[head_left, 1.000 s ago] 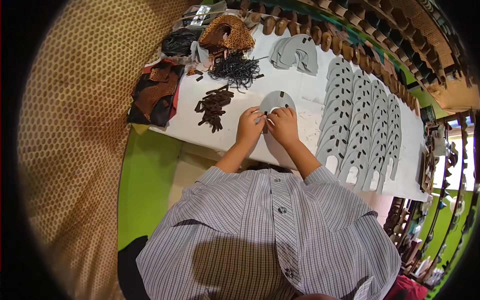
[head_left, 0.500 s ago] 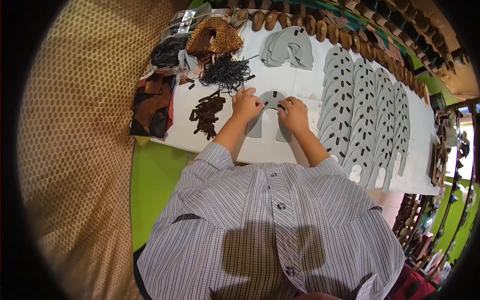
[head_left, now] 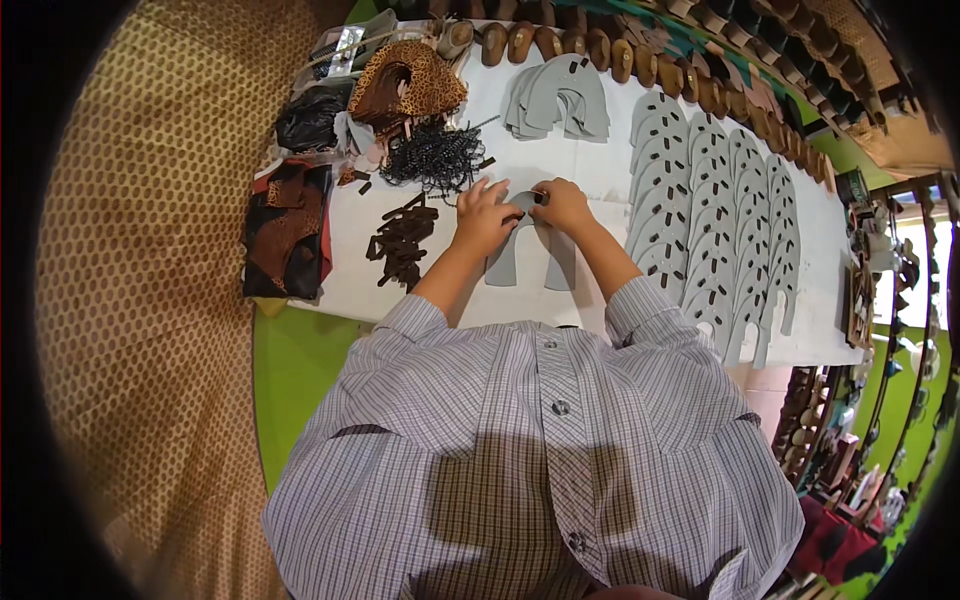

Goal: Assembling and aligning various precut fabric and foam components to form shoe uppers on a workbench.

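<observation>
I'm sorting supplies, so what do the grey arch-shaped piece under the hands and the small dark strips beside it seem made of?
The grey arch-shaped piece looks like matte felt or thin board: flat, dull, cleanly cut. The dark strips look like brown leather, perhaps synthetic, with a slight sheen.

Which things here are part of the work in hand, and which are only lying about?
In hand:
left hand
right hand
grey horseshoe-shaped piece

Lying about:
stack of grey pieces
rows of grey slotted pieces
dark brown strips
black tangle
patterned leather bundle
</observation>
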Action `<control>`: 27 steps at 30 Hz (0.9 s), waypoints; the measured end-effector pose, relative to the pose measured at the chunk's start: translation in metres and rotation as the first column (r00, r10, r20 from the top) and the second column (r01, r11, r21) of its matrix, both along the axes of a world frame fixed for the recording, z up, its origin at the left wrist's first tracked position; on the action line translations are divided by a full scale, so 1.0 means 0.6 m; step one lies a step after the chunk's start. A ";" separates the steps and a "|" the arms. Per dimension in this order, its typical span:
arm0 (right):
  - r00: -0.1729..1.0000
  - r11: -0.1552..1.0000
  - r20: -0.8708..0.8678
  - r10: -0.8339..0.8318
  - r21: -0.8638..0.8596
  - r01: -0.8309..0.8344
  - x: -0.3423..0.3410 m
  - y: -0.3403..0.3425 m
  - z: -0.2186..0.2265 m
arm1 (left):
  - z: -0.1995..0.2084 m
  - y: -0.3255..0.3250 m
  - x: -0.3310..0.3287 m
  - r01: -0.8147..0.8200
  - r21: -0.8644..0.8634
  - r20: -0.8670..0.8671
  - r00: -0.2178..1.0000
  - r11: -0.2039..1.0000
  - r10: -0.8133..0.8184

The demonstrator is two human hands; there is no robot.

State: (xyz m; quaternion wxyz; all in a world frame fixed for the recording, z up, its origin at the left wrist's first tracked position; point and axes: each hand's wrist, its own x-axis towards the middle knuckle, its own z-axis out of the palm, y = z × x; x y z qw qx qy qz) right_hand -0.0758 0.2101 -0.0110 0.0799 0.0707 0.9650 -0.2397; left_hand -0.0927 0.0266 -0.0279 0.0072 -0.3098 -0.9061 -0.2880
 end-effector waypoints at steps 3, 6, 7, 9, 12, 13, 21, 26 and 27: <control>0.995 0.997 0.074 0.064 -0.046 -0.060 -0.012 0.007 -0.014 | -0.007 -0.006 -0.002 0.062 -0.030 -0.044 0.997 0.998 -0.064; 0.983 0.989 0.117 0.144 0.023 -0.147 -0.018 0.006 -0.015 | -0.014 -0.013 -0.003 0.064 0.008 -0.049 0.997 0.998 -0.063; 0.978 0.992 0.166 0.126 -0.021 -0.124 -0.020 0.007 -0.012 | -0.014 -0.014 -0.007 0.083 0.002 -0.029 0.996 0.997 -0.083; 0.971 0.994 0.216 0.106 -0.060 -0.095 -0.020 0.006 -0.006 | -0.009 -0.015 -0.011 0.106 -0.001 -0.009 0.994 0.994 -0.106; 0.958 0.991 0.262 0.114 -0.101 -0.091 -0.022 0.007 0.002 | -0.006 -0.015 -0.020 0.153 -0.005 -0.041 0.987 0.988 -0.153; 0.960 0.987 0.255 0.118 -0.134 -0.085 -0.020 0.005 0.003 | -0.006 -0.017 -0.020 0.167 -0.019 -0.038 0.985 0.986 -0.167; 0.957 0.987 0.263 0.123 -0.129 -0.091 -0.024 0.006 -0.001 | 0.004 -0.020 -0.013 0.292 0.028 -0.176 0.943 0.956 -0.283; 0.929 0.989 0.341 0.144 -0.087 -0.121 -0.028 0.000 0.001 | 0.018 -0.027 -0.003 0.286 -0.035 -0.164 0.944 0.958 -0.287; 0.929 0.989 0.341 0.143 -0.086 -0.120 -0.028 -0.001 0.001 | 0.017 -0.027 -0.005 0.286 -0.035 -0.164 0.944 0.958 -0.288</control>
